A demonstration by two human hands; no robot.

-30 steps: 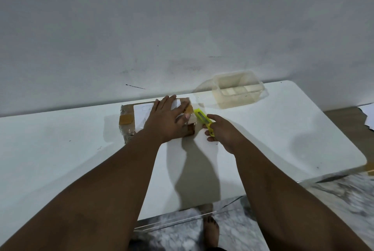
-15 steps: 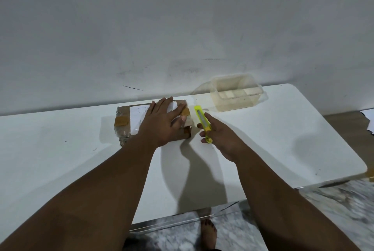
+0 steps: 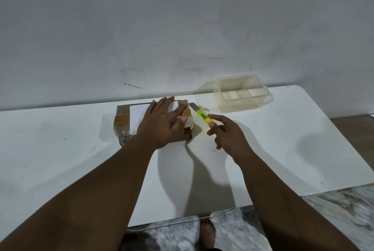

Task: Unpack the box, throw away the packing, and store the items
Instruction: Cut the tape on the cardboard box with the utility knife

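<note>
Cardboard parcel (image 3: 121,127), still taped shut, lies on the far-left part of a white table (image 3: 60,159), pinned under a person's left hand (image 3: 162,123), which rests flat on its top with fingers spread across the white shipping label (image 3: 137,117). The thumb reaches toward the parcel's right edge, beside a patch of brown tape (image 3: 187,112). The right hand (image 3: 228,135) pinches a yellow-green utility knife (image 3: 201,116) between thumb and forefinger, the other fingers loosely curled; the extended blade points far-left, its tip at or just beside the parcel's far-right corner. Whether the blade has bitten into the tape cannot be told from this angle.

A second tape patch (image 3: 120,120) shows on the parcel's left side, and clear wrap appears to cover the cardboard. To the far right, near the grey wall (image 3: 182,28), stands an open, translucent plastic container (image 3: 240,94), apart from the parcel and apparently empty.

The step in hand looks to be the opening cut, so the task is at its very start: nothing is unpacked, discarded or stored. The next move would call for a shallow draw of the blade along the taped seam, with the left thumb kept clear of its path and the cut kept light enough to spare whatever is inside. The container seems the likely place for the contents.
</note>
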